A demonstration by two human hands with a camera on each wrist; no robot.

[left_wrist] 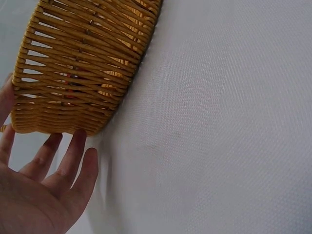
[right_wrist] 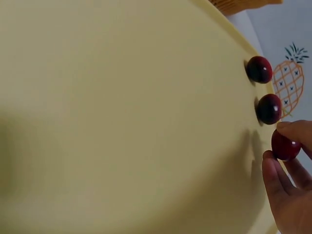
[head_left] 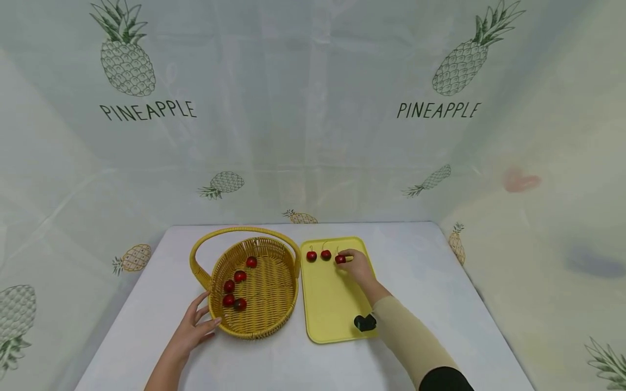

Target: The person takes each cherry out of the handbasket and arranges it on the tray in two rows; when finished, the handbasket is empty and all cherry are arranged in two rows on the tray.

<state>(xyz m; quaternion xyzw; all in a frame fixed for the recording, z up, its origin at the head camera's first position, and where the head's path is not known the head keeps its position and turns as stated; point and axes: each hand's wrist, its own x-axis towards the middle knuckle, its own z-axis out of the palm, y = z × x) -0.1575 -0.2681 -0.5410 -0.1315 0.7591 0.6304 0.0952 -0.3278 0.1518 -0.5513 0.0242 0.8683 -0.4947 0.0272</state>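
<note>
My right hand [head_left: 356, 267] pinches a red cherry [right_wrist: 285, 145] between thumb and fingers, at the far end of the yellow tray [head_left: 330, 304]. To its left in the head view, a second cherry [head_left: 325, 254] and a third cherry [head_left: 311, 256] lie in a row along the tray's far edge, stems upward. The fingers of my left hand [head_left: 192, 327] are spread against the near left side of a yellow wicker basket [left_wrist: 78, 68]. Inside that basket, several red cherries [head_left: 240, 276] lie toward the left.
The basket's arched handle [head_left: 244, 230] stands up over its far side. A black object [head_left: 364, 323] shows beside the right sleeve, over the tray's near right corner. White cloth [head_left: 274, 364] covers the table, and a pineapple-print curtain [head_left: 313, 136] hangs behind it.
</note>
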